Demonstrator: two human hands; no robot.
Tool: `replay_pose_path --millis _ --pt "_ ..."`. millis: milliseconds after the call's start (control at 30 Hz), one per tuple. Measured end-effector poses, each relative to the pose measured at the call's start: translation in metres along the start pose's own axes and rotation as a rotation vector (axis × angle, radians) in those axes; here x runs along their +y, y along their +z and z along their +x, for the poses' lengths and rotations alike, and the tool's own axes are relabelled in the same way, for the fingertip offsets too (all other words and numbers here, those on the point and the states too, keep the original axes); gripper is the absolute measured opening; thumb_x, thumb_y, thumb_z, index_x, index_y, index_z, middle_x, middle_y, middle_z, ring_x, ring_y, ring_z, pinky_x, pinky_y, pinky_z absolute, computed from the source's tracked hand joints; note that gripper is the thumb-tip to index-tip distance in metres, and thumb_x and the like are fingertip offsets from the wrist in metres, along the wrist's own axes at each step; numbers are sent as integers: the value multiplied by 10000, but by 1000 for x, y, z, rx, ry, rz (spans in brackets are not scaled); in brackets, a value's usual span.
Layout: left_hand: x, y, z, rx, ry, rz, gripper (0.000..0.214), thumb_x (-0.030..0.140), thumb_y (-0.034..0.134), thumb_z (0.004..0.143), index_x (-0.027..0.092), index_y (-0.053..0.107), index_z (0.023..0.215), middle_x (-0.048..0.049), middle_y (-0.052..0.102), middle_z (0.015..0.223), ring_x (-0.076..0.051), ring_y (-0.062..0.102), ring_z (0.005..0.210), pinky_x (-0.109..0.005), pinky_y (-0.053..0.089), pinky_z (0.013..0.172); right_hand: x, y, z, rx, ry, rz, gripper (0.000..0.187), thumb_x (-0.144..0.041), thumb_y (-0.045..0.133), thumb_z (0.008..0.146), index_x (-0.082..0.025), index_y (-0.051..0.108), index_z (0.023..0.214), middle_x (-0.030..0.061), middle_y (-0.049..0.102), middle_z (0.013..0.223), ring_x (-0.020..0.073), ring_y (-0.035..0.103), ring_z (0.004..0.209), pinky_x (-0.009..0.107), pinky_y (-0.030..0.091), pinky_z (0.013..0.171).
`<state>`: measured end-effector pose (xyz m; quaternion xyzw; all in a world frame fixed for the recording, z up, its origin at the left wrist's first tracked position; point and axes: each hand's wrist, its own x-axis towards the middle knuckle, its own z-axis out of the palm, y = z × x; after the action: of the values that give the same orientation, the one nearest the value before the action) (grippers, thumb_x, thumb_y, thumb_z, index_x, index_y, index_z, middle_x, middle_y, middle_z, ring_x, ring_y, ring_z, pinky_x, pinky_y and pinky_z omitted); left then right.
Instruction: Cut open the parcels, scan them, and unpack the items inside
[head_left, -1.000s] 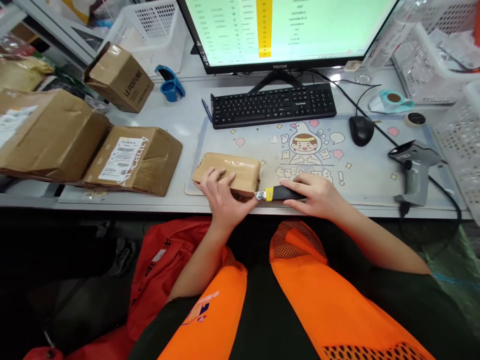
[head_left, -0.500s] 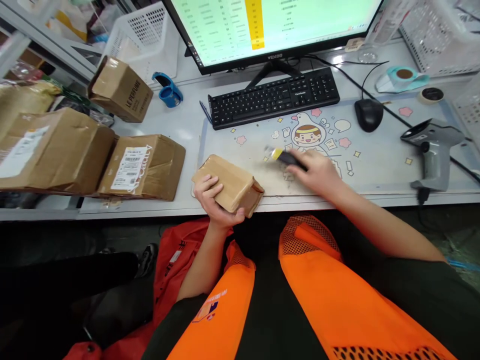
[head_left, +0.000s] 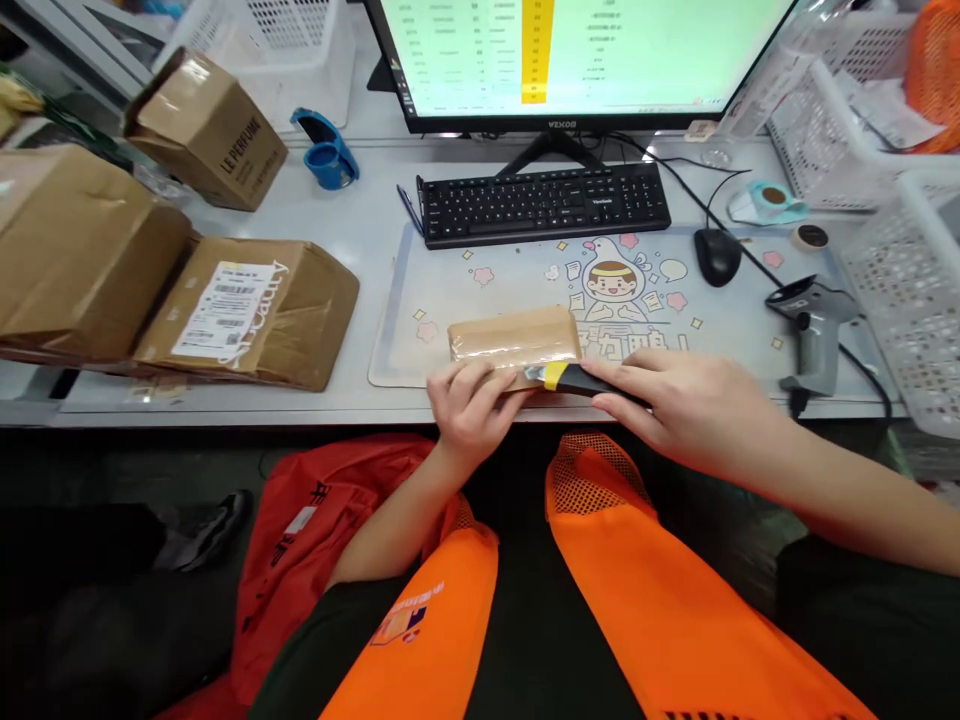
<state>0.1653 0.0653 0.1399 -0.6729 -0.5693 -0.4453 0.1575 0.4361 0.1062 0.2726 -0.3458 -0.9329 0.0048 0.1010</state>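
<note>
A small brown cardboard box (head_left: pixel 517 336) lies on the printed desk mat (head_left: pixel 420 290) at the desk's front edge, clear tape shining along its near side. My left hand (head_left: pixel 474 405) grips that near side, fingers bent over it. In my right hand (head_left: pixel 675 400) is a black and yellow utility knife (head_left: pixel 574 380), its tip pointing left against the box's near side, close to my left fingers. How far the blade is out, or whether it has entered the tape, I cannot tell.
Larger taped cartons (head_left: pixel 247 310) stand at the left, with an open carton (head_left: pixel 214 130) behind them. A keyboard (head_left: pixel 544 205), mouse (head_left: pixel 717 256) and monitor (head_left: pixel 592 60) are at the back. A barcode scanner (head_left: pixel 817 335) and white baskets (head_left: pixel 911 290) stand at the right.
The small box has turned and come down onto the mat, its long side now facing me. My right hand has brought the knife down and against the box. The view has shifted slightly.
</note>
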Motion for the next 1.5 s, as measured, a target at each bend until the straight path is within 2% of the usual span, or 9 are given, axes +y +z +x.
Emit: replay_pose_path --millis 133,633,767,933,1067,1200,1300,1400,1500 --pt "22 9 2 71 13 -100 163 372 831 917 264 799 1036 -88 727 1037 -272 621 1057 -418 528 948 -8 -3 19 -55 16 -90 463 -507 463 1109 -249 717 1398 80 720 871 186 591 661 325 307 571" --pt "13 19 -2 -21 -129 -147 235 516 761 949 302 839 1006 -90 759 1028 -306 618 1071 -464 426 974 -27 -13 66 -162 40 -182 468 -529 493 1082 -201 821 1025 73 699 694 162 533 562 315 278 567" --pt "10 21 -3 50 -46 -119 194 475 783 946 302 835 1018 -80 765 1013 -295 623 1053 -449 397 936 12 -30 48 -148 124 -134 494 -655 562 1021 -254 840 948 49 631 598 198 570 598 339 401 626" --pt "15 2 2 -37 -89 -117 194 466 755 973 286 825 988 -96 764 1011 -307 617 1032 -472 339 919 97 -42 -19 -375 673 -244 441 -642 687 914 -241 869 886 129 735 747 317 678 732 450 510 734" --pt "10 -22 48 -327 25 -115 241 405 624 1048 257 808 999 -90 739 951 -302 614 986 -490 357 937 123 10 -43 -297 867 -125 483 -539 582 983 -214 834 1237 154 809 1037 370 744 968 453 555 842" --pt "-8 -21 109 -738 84 -90 443 511 649 989 233 734 1322 -136 644 1370 -391 551 1286 -538 385 1095 92 50 -25 -31 824 170 503 -488 529 1024 -200 769 1359 119 796 1195 328 744 1120 391 566 920" --pt "-15 -16 123 -958 -5 -151 715 667 647 928 274 602 1523 -119 556 1485 -385 555 1317 -515 427 1127 48 31 -10 91 546 337 453 -466 539 1042 -245 759 1370 72 786 1247 285 749 1123 369 573 936" --pt "-8 -22 114 -980 -70 -155 849 716 670 887 293 503 1605 -130 547 1481 -392 525 1363 -537 415 1158 18 -3 -8 21 280 288 428 -472 536 1062 -277 762 1368 60 800 1204 273 757 1049 372 569 897" --pt "7 -30 111 -967 -59 -37 844 736 656 891 256 531 1574 -165 599 1429 -432 553 1320 -602 400 1140 31 -12 -12 -31 324 123 439 -520 539 1054 -295 775 1347 73 814 1110 292 752 963 386 551 825"
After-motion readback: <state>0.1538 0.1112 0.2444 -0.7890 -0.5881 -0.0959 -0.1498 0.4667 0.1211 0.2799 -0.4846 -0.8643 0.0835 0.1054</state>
